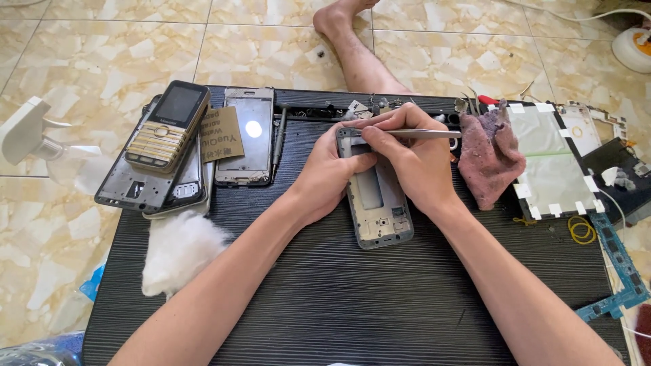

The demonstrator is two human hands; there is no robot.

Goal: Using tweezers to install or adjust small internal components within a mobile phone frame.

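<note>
A: Frame of a stripped phone [375, 203] lay flat on the black ribbed tabletop [339, 291], near the middle, long side running away from us. We logged it as the thing under work.

B: Agreed. Left hand [325, 177] was closed around the frame's upper left edge, thumb pressing on the top end. We read that as a brace, so the frame would not slide under the tool.

A: Right hand [413, 163] pinched metal tweezers [424, 134] in a pen-like grasp, tip down at the frame's top end. Handle stuck out to the right, lying low. Low angle probably gave finer control at the tip. What the tip touched, we could not tell; fingers hid it.

B: Around it?

A: Pink rag [489, 156] just right of the hand, within easy reach. White panel with taped edges [550, 163] further right. Blue circuit strip [620, 271] at the right edge. Left side: keypad phone [166, 125] stacked on other phone shells, another bare frame [248, 135] beside them, white cotton wad [180, 251] below. Small parts lined the far edge, apart from the work spot.

B: Bare leg [352, 47] on the tiled floor beyond.
</note>
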